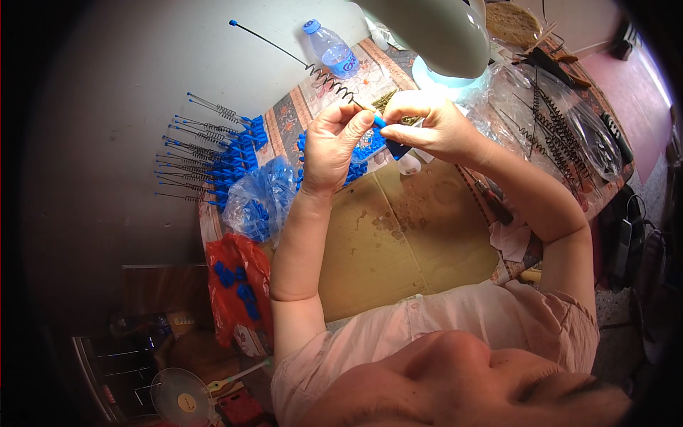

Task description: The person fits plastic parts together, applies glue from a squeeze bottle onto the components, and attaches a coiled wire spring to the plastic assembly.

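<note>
In front of me I hold a thin black wire with a spring coil (329, 78) along its middle and a small blue cap (233, 23) on its far end. It slants up and to the left. My left hand (333, 146) pinches it between thumb and fingers near its lower end. My right hand (435, 128) closes on the blue base piece (397, 149) at that same end, and the fingertips of both hands nearly meet there. Exactly how wire and base join is hidden by my fingers.
Finished-looking coiled wires with blue bases (238, 160) stand in rows at left, beside a clear bag of blue parts (263, 203) and a red bag (238, 285). A water bottle (333, 51) and lamp (434, 35) are at the back. Loose black coils (551, 135) lie right, a screwdriver (492, 201) nearer.
</note>
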Motion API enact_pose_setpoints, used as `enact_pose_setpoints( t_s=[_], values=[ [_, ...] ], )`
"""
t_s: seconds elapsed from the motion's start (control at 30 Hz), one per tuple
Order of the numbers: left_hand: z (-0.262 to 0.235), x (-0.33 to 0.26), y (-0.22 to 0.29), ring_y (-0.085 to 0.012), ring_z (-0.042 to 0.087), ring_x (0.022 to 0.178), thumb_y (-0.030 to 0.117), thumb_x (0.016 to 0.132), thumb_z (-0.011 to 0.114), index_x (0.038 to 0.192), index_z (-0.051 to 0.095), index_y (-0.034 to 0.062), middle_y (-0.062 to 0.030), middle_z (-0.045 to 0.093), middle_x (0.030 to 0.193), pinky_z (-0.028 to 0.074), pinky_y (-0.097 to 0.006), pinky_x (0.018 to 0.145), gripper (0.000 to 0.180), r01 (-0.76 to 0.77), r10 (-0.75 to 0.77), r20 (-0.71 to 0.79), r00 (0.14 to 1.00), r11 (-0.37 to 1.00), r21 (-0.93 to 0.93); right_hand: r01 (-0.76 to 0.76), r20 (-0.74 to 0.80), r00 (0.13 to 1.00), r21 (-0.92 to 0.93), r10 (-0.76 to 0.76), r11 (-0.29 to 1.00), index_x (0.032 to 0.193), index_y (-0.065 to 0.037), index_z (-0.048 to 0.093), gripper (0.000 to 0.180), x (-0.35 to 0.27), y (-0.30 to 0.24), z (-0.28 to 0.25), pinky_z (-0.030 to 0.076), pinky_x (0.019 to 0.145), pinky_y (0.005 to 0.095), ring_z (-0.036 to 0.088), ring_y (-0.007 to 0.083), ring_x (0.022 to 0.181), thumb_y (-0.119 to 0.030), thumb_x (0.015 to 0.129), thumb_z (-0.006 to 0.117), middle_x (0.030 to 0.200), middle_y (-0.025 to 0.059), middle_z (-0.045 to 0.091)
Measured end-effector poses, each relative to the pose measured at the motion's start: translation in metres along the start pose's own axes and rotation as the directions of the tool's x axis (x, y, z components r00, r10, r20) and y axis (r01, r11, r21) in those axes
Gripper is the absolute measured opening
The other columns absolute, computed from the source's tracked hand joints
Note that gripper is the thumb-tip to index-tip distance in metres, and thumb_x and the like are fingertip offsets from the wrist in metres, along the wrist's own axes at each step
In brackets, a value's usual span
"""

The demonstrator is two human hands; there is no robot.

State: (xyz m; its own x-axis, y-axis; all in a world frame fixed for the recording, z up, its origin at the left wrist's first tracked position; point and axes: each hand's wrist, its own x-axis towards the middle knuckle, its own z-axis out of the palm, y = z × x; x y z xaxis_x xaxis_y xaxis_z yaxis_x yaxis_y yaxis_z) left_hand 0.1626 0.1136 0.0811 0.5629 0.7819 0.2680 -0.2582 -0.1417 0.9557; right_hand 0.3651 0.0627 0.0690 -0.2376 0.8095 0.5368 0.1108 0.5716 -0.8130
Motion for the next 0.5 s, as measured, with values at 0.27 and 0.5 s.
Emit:
enact_pose_setpoints(
  t_s=[0.27, 0.5],
  values=[
    [-0.0016, 0.0002, -0.0024, -0.0137, 0.068, 0.091, 0.008, 0.097, 0.063, 0.104, 0.066, -0.0014, -0.0074, 0.070, 0.098, 0.056, -0.028, 0.087, 0.012, 0.017, -0.017, 0.008, 1.000, 1.000, 0.019, -0.013, -0.006, 1.000, 0.013, 0.013, 1.000, 0.086, 0.000, 0.068, 0.012, -0.0015, 0.0033, 0.0008, 0.048, 0.070, 0.0295, 0.060, 0.0151, 0.076, -0.010, 0.087, 0.074, 0.081, 0.0056, 0.065],
    [-0.0024, -0.0001, -0.0012, -0.0133, 0.067, 0.091, 0.008, 0.097, 0.063, 0.105, 0.066, -0.0015, -0.0069, 0.069, 0.098, 0.055, -0.029, 0.087, 0.012, 0.013, -0.013, 0.024, 1.000, 1.000, 0.011, 0.024, 0.003, 1.000, -0.002, -0.024, 1.000, 0.086, 0.000, 0.067, 0.012, -0.0003, 0.0043, 0.0015, 0.048, 0.069, 0.0301, 0.061, 0.0160, 0.074, -0.010, 0.087, 0.073, 0.080, 0.0060, 0.065]
  ],
)
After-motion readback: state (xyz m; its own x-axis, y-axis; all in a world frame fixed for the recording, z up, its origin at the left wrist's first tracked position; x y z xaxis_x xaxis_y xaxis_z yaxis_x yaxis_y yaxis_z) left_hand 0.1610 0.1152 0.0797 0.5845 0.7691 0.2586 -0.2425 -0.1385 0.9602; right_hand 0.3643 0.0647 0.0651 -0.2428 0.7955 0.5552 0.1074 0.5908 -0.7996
